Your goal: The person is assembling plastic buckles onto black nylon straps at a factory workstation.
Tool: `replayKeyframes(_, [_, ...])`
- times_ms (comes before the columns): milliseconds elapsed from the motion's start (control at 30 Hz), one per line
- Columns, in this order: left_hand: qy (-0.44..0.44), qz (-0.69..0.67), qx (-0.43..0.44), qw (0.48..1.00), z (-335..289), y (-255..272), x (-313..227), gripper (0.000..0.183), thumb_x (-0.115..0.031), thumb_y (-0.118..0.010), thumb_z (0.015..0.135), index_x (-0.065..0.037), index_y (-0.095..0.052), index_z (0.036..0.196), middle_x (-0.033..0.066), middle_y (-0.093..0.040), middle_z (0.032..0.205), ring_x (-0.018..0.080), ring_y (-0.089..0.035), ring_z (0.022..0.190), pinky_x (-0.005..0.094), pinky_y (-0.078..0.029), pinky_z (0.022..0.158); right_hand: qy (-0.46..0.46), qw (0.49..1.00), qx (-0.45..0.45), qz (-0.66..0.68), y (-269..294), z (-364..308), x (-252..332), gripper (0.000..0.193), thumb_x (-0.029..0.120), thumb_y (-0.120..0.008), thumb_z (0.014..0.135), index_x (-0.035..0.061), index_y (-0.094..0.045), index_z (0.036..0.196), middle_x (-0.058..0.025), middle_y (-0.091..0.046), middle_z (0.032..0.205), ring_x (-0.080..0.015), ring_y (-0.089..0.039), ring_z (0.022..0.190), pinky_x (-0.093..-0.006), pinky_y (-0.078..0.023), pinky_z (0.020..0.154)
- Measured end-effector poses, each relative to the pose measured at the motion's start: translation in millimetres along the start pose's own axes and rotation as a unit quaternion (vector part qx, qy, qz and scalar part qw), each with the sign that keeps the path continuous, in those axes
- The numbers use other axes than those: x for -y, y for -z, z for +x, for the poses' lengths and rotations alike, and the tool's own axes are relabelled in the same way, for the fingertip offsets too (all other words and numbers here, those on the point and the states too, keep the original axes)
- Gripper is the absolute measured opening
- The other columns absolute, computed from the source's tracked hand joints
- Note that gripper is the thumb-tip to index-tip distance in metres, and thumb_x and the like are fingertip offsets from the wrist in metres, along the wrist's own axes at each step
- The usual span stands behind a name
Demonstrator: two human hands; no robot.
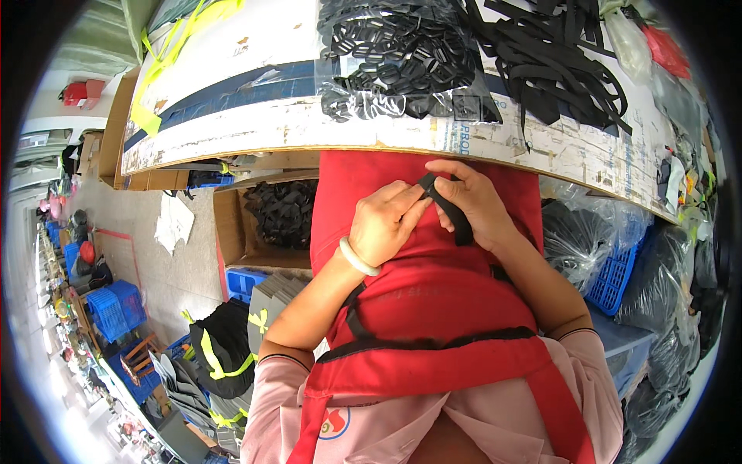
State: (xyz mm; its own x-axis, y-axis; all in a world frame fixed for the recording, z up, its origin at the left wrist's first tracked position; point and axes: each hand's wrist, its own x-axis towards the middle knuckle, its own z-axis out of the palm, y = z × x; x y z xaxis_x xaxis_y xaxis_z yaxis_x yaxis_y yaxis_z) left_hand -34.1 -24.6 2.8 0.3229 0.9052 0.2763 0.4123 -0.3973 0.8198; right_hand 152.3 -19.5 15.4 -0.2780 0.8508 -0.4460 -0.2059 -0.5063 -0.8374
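Observation:
Above the red apron (425, 286), both my hands meet over a short black webbing strap (462, 226). My right hand (483, 205) is closed on it with the thumb on top, and a loop of the strap hangs below those fingers. The fingertips of my left hand (380, 220) pinch the strap's other end; a small dark piece there, perhaps a buckle, is too covered to make out. A pale bangle (358, 259) circles my left wrist. Beyond my hands, a clear bag of black plastic buckles (394, 58) lies on the worn white tabletop (270, 127).
Loose black straps (549, 66) are heaped on the table's right, a neon yellow strap (147, 116) at its left. Under the edge stands a cardboard box (229, 224) of black pieces. To my right are a blue crate (618, 271) and plastic bags (576, 240).

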Motion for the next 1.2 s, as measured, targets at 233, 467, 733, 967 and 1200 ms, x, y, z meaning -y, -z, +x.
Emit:
replayKeyframes(233, [0.298,-0.495,0.001,0.816,-10,-4,16,0.013,-0.010,-0.062,0.090,0.002,-0.066,0.095,0.0045,-0.060,0.073,0.0105,-0.049,0.053,0.0245,-0.037,0.043,-0.014,0.996,0.071,0.049,2,2,1,0.021,0.021,-0.062,0.091,0.0027,-0.063,0.102,-0.0015,-0.061,0.078,-0.0080,-0.057,0.068,-0.0212,-0.046,0.061])
replayKeyframes(467, [0.374,-0.537,-0.047,0.755,-5,-11,2,0.016,-0.012,-0.062,0.091,0.002,-0.068,0.096,0.0035,-0.061,0.068,0.0050,-0.041,0.045,0.0211,-0.027,0.037,0.285,0.948,-0.005,-0.140,-14,-19,11,0.012,0.002,-0.057,0.090,-0.0001,-0.062,0.101,-0.0034,-0.060,0.082,-0.0073,-0.056,0.067,-0.0200,-0.045,0.060])
replayKeyframes(733, [0.281,-0.360,-0.112,0.883,-8,-18,-2,0.011,-0.005,-0.067,0.086,0.000,-0.071,0.096,0.0004,-0.063,0.072,0.0029,-0.048,0.057,0.0185,-0.037,0.050,0.036,0.984,-0.038,-0.173,-7,-14,8,0.021,0.011,-0.064,0.088,0.0023,-0.054,0.104,-0.0008,-0.056,0.066,-0.0043,-0.053,0.049,-0.0176,-0.041,0.041])
replayKeyframes(967, [0.163,-0.294,-0.102,0.936,-9,-14,6,0.013,-0.002,-0.068,0.083,-0.001,-0.071,0.096,0.0020,-0.062,0.081,0.0051,-0.051,0.065,0.0197,-0.040,0.054,0.092,0.992,-0.056,-0.059,-18,-4,-3,0.018,0.013,-0.060,0.091,0.0008,-0.053,0.101,-0.0028,-0.057,0.071,-0.0063,-0.056,0.051,-0.0180,-0.044,0.042])
replayKeyframes(1200, [0.210,-0.389,-0.008,0.897,-14,5,10,0.012,-0.003,-0.066,0.085,0.001,-0.070,0.096,0.0009,-0.059,0.078,0.0047,-0.050,0.062,0.0198,-0.039,0.054,-0.107,0.987,0.117,0.017,9,7,-8,0.017,0.020,-0.058,0.092,0.0030,-0.061,0.089,-0.0008,-0.056,0.068,-0.0060,-0.048,0.046,-0.0197,-0.038,0.042])
